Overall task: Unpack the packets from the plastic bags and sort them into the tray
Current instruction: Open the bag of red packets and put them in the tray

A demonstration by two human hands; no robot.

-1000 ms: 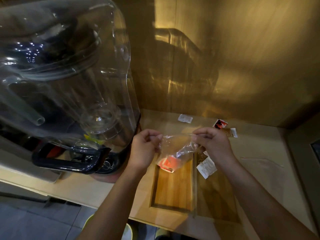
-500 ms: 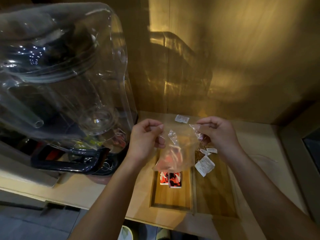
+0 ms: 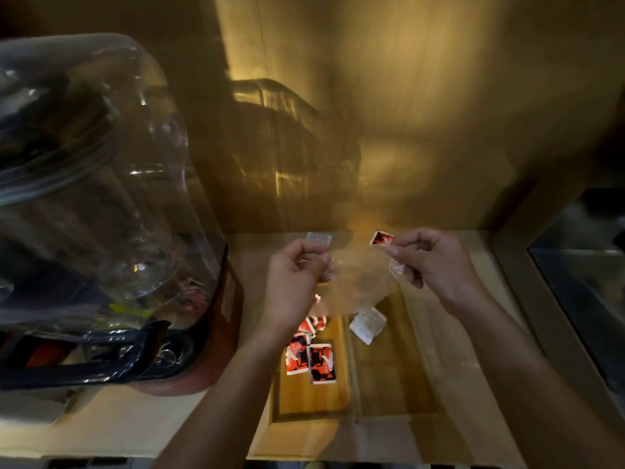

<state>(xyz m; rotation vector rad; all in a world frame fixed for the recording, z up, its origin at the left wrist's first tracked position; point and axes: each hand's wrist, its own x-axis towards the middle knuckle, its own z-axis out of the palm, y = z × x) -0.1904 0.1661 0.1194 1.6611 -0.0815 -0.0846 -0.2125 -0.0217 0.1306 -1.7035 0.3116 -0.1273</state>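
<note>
Wood-toned wall panelling [image 3: 406, 113] fills the upper field, lit warm amber, with a pale wooden counter [image 3: 449, 333] below it. Largest object on the counter is a clear plastic jug [image 3: 84, 198] at far left, lying over a dark handle and base; reflections obscure its contents. A dark glass panel [image 3: 581, 272] sits at the right edge.

Set into the near counter is a wooden tray [image 3: 355, 411] with two compartments, its long axis running away from the person. The left compartment holds a small heap of red-and-black packets [image 3: 321, 362], flat, their printed faces up, spread along the tray's length. The right compartment holds one white packet [image 3: 367, 323], tilted diagonally at its far end.

Above the tray, the left hand [image 3: 291, 286] and right hand [image 3: 436, 265] are held apart at equal height. Each pinches, thumb against forefinger, an upper corner of a thin clear bag [image 3: 355, 282], stretched between them and hanging down; motion blur prevents telling whether anything is inside. Both grips are closed on the bag.

Beyond the hands, on the counter by the wall, lie a second white packet [image 3: 318, 237] and a single red packet [image 3: 382, 238], well apart from the tray.
</note>
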